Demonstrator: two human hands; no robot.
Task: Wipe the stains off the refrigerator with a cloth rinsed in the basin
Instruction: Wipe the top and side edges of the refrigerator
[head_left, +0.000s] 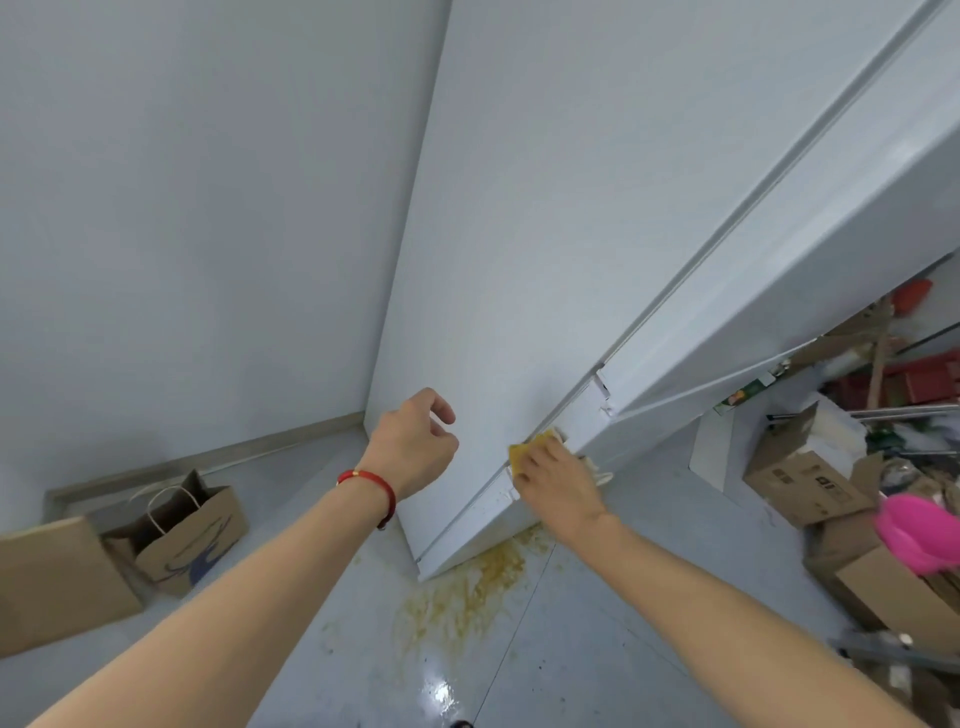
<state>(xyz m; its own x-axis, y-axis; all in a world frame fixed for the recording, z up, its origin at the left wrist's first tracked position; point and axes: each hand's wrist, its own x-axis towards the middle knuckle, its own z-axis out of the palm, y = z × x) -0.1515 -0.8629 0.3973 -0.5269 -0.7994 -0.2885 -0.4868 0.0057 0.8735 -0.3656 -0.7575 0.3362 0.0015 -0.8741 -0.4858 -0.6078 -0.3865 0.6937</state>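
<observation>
The tall white refrigerator (545, 234) fills the middle of the view, seen from above along its side. My right hand (558, 480) presses a yellow cloth (522, 452) against the fridge's lower front corner edge. My left hand (413, 447), with a red bracelet at the wrist, hovers in front of the fridge's side panel with fingers loosely curled and nothing in it. A yellowish stain (467, 587) is spread on the grey floor at the fridge's base. The pink basin (914, 535) shows partly at the right edge.
A brown paper bag (187, 535) and a cardboard sheet (57, 582) stand by the wall at the left. Cardboard boxes (810, 478) and assorted clutter pile up at the right. The floor near me is wet and shiny.
</observation>
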